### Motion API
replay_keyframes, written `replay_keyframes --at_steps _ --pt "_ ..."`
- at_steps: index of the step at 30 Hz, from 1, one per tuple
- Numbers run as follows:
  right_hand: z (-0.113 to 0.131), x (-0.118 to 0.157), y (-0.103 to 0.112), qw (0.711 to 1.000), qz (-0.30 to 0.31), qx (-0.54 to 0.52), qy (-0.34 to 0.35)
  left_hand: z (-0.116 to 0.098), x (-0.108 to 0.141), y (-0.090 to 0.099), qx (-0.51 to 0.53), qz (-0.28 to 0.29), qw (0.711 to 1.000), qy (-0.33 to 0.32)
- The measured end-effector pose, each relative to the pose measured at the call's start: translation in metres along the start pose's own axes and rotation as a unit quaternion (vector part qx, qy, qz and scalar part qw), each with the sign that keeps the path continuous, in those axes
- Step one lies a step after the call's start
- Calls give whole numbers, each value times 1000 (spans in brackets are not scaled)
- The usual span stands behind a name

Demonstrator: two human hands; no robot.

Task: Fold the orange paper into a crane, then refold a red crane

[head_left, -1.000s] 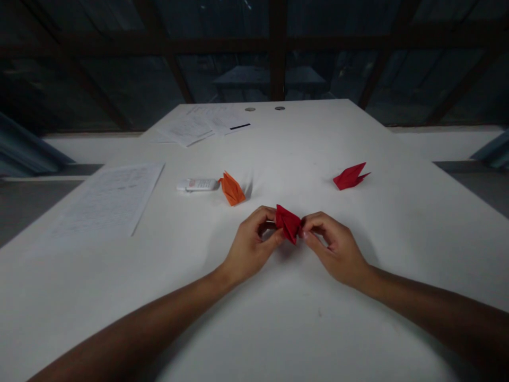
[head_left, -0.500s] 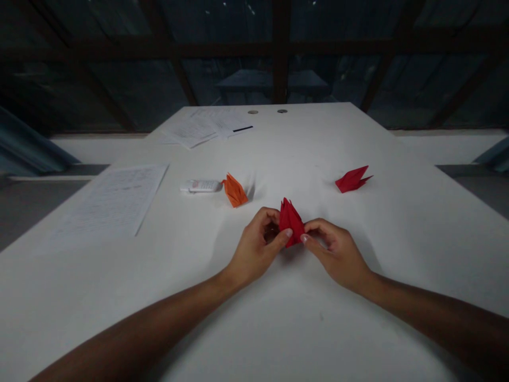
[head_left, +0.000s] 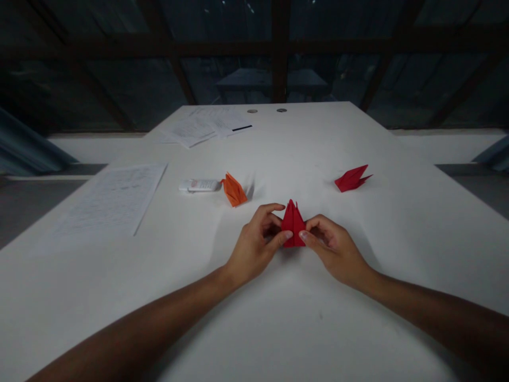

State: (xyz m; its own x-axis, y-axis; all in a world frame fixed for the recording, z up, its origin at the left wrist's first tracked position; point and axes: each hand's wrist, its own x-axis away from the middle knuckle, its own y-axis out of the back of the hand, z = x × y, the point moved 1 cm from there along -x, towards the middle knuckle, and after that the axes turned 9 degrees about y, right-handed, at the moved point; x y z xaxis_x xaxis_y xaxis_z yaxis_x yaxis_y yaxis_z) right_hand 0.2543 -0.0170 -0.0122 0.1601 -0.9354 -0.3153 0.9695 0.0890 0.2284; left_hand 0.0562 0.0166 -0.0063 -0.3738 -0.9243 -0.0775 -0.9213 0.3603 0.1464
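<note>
Red folded paper, pinched by left hand, right hand

White table with seemingly printed sheets

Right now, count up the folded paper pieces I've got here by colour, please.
Red: 2, the held red piece between the left hand and right hand, and the loose red piece
Orange: 1, the orange piece
Total: 3

The paper sheets are too blurred to read.
</note>
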Motion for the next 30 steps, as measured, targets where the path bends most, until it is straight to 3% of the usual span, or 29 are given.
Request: replay_keyframes --at_steps 8,15,22,30 --pt "1 0 2 999 35 22 15 1 1 2 -28 28 999 -34" --pt "7 -11 15 993 -48 23 109 -1 -1 2 0 77 997 0" --pt "15 -18 21 981 3 119 156 -2 -2 3 13 103 994 29" --pt "20 -24 27 971 3 162 176 -1 -2 3 28 120 992 40"
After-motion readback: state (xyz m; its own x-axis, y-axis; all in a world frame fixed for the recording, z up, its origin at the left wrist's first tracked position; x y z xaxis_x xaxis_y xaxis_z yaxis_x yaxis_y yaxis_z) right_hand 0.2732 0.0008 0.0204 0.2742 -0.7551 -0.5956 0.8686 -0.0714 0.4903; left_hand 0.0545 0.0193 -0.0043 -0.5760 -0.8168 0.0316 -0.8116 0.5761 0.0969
